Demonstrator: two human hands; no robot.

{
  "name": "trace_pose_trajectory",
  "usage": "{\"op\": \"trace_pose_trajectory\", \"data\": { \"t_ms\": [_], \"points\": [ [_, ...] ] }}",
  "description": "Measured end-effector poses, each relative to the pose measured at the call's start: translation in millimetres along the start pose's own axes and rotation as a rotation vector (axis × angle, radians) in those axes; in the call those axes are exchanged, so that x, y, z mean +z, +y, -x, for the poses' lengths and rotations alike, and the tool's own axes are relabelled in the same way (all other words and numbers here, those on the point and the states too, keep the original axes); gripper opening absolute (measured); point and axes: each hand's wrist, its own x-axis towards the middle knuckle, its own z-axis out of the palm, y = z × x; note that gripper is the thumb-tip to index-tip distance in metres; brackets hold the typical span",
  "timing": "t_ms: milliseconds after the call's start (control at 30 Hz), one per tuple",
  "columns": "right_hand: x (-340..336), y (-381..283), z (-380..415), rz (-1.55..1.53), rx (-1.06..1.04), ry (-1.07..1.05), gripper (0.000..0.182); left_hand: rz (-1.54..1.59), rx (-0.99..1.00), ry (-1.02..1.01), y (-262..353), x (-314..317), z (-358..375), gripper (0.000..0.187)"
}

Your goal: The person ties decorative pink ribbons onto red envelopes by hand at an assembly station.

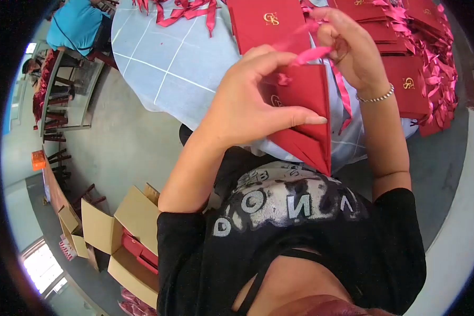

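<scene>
My left hand (pixel 242 97) grips a dark red paper gift bag (pixel 313 89), thumb across its near face and fingers at the top edge. The bag is folded flat and tilted, its gold logo partly covered by the hand. A small pink knot shows on it under my fingers. Above the bag, my right hand (pixel 347 50) is closed, thumb and fingertips pinching a pink ribbon (pixel 315 54) that is blurred in places. Another ribbon end (pixel 343 100) hangs down behind the bag. Beyond my hands lies another red bag (pixel 258 23) with a gold logo.
Stacked red bags with ribbons (pixel 408 79) cover the table's right side. Loose ribbons (pixel 187 11) lie at the back of the cloth-covered table (pixel 147 58). An open cardboard box (pixel 102 226) with red bags stands at lower left. A person in blue (pixel 73 26) sits beyond.
</scene>
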Motion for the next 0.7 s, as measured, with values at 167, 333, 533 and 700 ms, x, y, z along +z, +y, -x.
{"op": "trace_pose_trajectory", "data": {
  "t_ms": [167,333,533,700],
  "points": [
    [6.3,-8.1,14.1,0.090,0.009,0.094,0.028,0.404,-0.111,0.221,-4.0,3.9,-5.8,0.046],
    [-20.0,-6.6,32.9,0.472,0.046,0.128,0.017,0.989,0.194,0.209,-24.5,-1.1,-12.1,0.031],
    [-40.2,-11.3,80.7,0.865,0.160,-0.156,0.020,0.474,0.024,0.285,-63.5,-5.6,-24.3,0.033],
    [-39.7,-15.8,117.7,1.137,0.130,-0.329,0.037,0.100,-0.197,0.725,-89.9,-26.6,-17.0,0.024]
  ]
}}
